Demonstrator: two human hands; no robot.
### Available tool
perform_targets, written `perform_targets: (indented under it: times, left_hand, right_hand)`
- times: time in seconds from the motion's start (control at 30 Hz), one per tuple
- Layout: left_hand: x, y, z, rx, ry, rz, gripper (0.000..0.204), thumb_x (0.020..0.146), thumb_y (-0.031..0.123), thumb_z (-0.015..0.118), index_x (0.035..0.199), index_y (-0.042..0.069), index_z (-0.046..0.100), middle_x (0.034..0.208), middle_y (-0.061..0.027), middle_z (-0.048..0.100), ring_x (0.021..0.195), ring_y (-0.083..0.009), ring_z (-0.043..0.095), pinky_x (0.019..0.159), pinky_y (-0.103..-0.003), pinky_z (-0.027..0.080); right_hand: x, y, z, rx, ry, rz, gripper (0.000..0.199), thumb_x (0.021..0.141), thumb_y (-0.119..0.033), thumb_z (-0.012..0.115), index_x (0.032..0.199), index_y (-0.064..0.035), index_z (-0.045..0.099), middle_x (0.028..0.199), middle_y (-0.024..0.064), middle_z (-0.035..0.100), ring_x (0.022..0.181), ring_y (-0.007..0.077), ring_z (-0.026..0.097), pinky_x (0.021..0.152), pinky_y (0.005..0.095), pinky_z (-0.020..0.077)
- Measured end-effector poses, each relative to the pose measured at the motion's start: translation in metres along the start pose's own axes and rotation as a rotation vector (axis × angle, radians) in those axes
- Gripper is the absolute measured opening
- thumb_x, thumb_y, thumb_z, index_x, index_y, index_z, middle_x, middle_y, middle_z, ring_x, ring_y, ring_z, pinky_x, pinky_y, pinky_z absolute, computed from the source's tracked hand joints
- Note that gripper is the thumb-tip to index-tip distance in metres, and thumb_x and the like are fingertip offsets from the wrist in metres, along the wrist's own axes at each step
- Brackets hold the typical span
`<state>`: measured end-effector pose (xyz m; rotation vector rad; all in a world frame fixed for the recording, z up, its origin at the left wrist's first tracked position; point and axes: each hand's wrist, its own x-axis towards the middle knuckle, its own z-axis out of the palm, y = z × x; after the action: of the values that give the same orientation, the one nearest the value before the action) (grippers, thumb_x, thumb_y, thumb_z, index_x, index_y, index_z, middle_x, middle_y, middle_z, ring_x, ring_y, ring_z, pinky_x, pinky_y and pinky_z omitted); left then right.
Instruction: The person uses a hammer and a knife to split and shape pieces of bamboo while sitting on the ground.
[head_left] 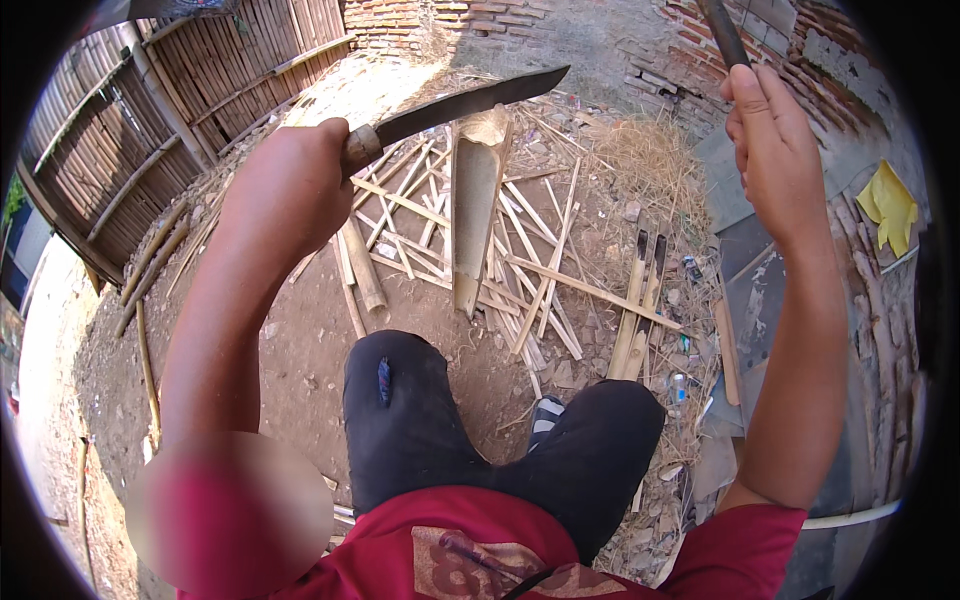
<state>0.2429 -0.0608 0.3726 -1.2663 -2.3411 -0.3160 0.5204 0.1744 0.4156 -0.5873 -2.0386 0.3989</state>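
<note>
My left hand (290, 185) is closed round the wooden handle of a machete (460, 105), its dark blade pointing right and slightly up. Under the blade is a split, hollow piece of bamboo (475, 215), its trough side facing me. Whether the blade touches its top end I cannot tell. Raised at the upper right, my right hand (770, 140) grips a dark stick (722, 35), whose far end runs out of view. The stick is well apart from the machete.
Many thin bamboo strips (545, 265) lie crisscross around the split piece. A bamboo pole (362, 268) lies to its left. Two dark-tipped strips (640, 300) are near my right knee. A bamboo fence (130, 130), a brick wall (480, 18) and dark sheets (755, 300) surround the dirt ground.
</note>
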Motion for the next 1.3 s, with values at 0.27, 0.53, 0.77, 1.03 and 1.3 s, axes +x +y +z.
perform_targets:
  times: [0.27,0.53,0.77,1.03,1.3]
  left_hand:
    - [0.003,0.004,-0.003,0.024,-0.022,-0.012,0.008,0.085,0.004,0.063,0.091,-0.001,0.064,0.081,-0.0243,0.067,0.082,-0.0431,0.068,0.077,-0.051,0.053]
    - [0.000,0.008,-0.007,0.022,-0.043,0.002,0.012,0.083,0.003,0.063,0.094,-0.001,0.063,0.082,-0.0239,0.067,0.083,-0.0428,0.068,0.077,-0.052,0.053]
    - [-0.003,0.009,-0.001,0.025,0.009,0.072,0.012,0.082,0.003,0.063,0.094,-0.001,0.064,0.082,-0.0240,0.067,0.083,-0.0430,0.068,0.077,-0.052,0.053]
    - [0.003,0.009,-0.005,0.027,-0.002,0.049,0.012,0.084,0.004,0.063,0.095,-0.001,0.064,0.081,-0.0244,0.068,0.081,-0.0433,0.068,0.076,-0.051,0.053]
    - [0.000,0.014,-0.007,0.022,-0.058,-0.011,0.012,0.084,0.003,0.063,0.094,-0.002,0.064,0.083,-0.0248,0.068,0.085,-0.0432,0.068,0.079,-0.051,0.053]
  right_hand:
    - [-0.031,0.019,0.035,-0.154,-0.216,0.040,0.044,0.109,-0.042,0.049,0.099,-0.0002,0.060,0.075,0.0024,0.051,0.071,0.0128,0.051,0.067,0.0318,0.0436]
    - [-0.008,0.010,0.027,-0.072,-0.068,0.007,0.041,0.108,-0.040,0.051,0.096,-0.0013,0.058,0.070,0.0052,0.050,0.069,0.0136,0.049,0.066,0.0327,0.0430]
    - [-0.003,-0.006,-0.004,0.061,-0.069,0.174,0.040,0.109,-0.041,0.048,0.099,-0.0030,0.057,0.069,0.0033,0.051,0.066,0.0147,0.051,0.062,0.0353,0.0416]
    - [-0.023,0.018,0.014,-0.300,-0.266,0.003,0.045,0.108,-0.044,0.048,0.095,-0.0025,0.058,0.069,0.0015,0.048,0.065,0.0138,0.049,0.061,0.0336,0.0401]
    - [-0.019,0.019,0.023,-0.127,-0.020,-0.038,0.045,0.108,-0.043,0.049,0.098,-0.0003,0.059,0.068,0.0036,0.050,0.065,0.0163,0.049,0.063,0.0368,0.0417]
